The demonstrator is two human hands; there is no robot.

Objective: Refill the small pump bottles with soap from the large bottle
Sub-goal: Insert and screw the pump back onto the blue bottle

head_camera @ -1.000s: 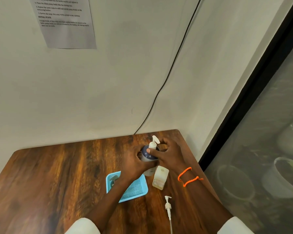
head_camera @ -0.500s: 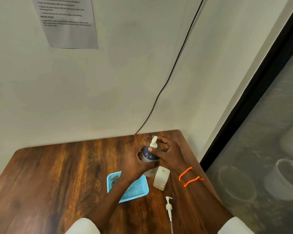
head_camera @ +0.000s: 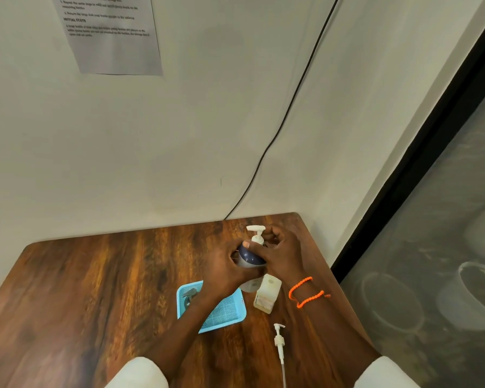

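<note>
A large bottle point(head_camera: 248, 257) with a dark blue top and a white pump head point(head_camera: 256, 231) stands upright near the table's far right. My left hand point(head_camera: 224, 268) wraps its body. My right hand point(head_camera: 277, 254) grips the collar at the base of the pump. A small cream pump bottle point(head_camera: 267, 294) stands open-topped just in front of the large bottle, by my right wrist. Its loose white pump with a long tube point(head_camera: 279, 341) lies on the table nearer to me.
A light blue mesh tray point(head_camera: 224, 315) lies under my left forearm, with a dark object in its left end. The wooden table point(head_camera: 95, 289) meets the wall behind. A black cable point(head_camera: 286, 113) runs down the wall. A dark-framed window is on the right.
The large bottle's pump head has turned, its nozzle now pointing left, as my right hand twists the collar. Both hands stay on the bottle.
</note>
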